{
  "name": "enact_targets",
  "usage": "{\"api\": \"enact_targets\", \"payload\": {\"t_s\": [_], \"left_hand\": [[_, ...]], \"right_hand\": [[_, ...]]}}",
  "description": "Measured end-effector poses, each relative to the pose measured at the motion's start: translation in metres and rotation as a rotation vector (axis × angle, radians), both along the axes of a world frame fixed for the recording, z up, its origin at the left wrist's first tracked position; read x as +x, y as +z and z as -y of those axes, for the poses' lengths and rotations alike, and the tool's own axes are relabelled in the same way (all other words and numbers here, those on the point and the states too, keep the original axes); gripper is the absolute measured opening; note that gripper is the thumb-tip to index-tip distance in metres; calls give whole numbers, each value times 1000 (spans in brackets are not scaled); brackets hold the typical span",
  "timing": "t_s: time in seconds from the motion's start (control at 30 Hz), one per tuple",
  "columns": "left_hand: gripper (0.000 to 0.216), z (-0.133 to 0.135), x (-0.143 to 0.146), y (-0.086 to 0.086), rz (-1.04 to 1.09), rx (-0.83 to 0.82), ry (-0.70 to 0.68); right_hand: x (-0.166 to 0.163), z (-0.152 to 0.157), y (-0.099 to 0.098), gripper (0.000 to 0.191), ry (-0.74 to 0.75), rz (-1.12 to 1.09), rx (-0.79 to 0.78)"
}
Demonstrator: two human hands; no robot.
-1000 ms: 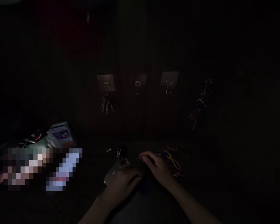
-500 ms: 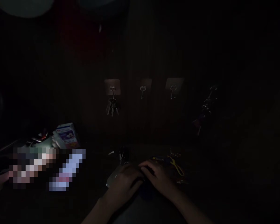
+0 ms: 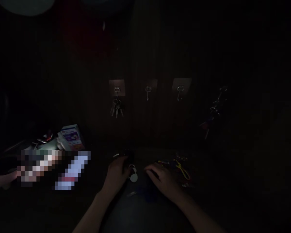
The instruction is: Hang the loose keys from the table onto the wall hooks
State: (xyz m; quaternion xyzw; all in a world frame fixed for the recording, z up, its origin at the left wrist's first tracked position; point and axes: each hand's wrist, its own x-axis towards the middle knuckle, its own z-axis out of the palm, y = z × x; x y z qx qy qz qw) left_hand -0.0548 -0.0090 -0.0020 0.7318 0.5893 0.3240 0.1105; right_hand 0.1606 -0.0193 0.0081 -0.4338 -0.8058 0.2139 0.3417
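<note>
Dim light hides much of the detail. My left hand (image 3: 116, 173) is bent over a dark object (image 3: 128, 155) on the table, its fingers curled towards it; what they hold is too dark to make out. Beside its thumb lies a pale round tag (image 3: 133, 177). My right hand (image 3: 161, 178) rests to the right, fingers loosely extended and holding nothing visible. Close beyond it lies a tangle of small items with a yellow strap (image 3: 183, 170). Between the forearms is a dark blue item (image 3: 149, 194), with a small shiny piece (image 3: 132, 194) at its left.
Ahead, a bunch of keys (image 3: 116, 108) hangs from the left wall hook (image 3: 117, 89). The middle hook (image 3: 148, 90) and right hook (image 3: 180, 90) are bare. More keys (image 3: 212, 113) hang further right. A printed box (image 3: 72, 137) stands left, near another person's arm (image 3: 2, 181) and a blurred-out bright screen (image 3: 72, 171).
My left hand has moved left and away from the right hand, uncovering the pale tag and the blue item. My right hand stays nearly in place. The view has shifted slightly.
</note>
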Motion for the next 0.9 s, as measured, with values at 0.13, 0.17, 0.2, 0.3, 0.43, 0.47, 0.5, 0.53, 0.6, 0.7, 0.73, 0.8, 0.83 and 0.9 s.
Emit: {"api": "enact_targets", "payload": {"t_s": [0.13, 0.17, 0.2, 0.3, 0.43, 0.47, 0.5, 0.53, 0.6, 0.7, 0.73, 0.8, 0.83, 0.9], "left_hand": [[36, 2, -2, 6, 38, -160, -20], [38, 3, -3, 8, 55, -192, -31], [43, 3, -4, 11, 76, -223, -48], [59, 5, -9, 18, 112, -303, -111], [63, 11, -14, 25, 114, -358, -140], [65, 12, -16, 27, 127, -368, -148], [67, 14, -17, 28, 140, -381, -157], [69, 15, -19, 30, 150, -397, -171], [72, 17, -23, 33, 167, -434, -207], [61, 14, -26, 33, 228, -436, -255], [52, 11, -25, 30, 260, -399, -239], [38, 3, -22, 23, 308, -266, -147], [36, -2, -20, 17, 308, -173, -83], [41, -10, -15, 7, 235, -20, -27]], "right_hand": [[1, -1, 1, 19, 4, 39, 24], [1, -1, 2, 18, 5, 50, 28], [1, -1, 2, 18, 5, 59, 32], [2, -2, 1, 17, 5, 78, 47], [1, -2, -3, 18, 17, 94, 67], [1, -2, -4, 18, 19, 95, 69], [1, -2, -4, 18, 21, 94, 70], [1, -2, -4, 18, 22, 92, 71], [1, -2, -4, 17, 22, 94, 72], [2, -2, -3, 18, 23, 90, 81], [2, -2, -3, 18, 26, 87, 84], [2, -2, -3, 18, 30, 83, 90], [2, -2, -3, 19, 31, 83, 91], [1, -1, -3, 19, 31, 85, 90]]}}
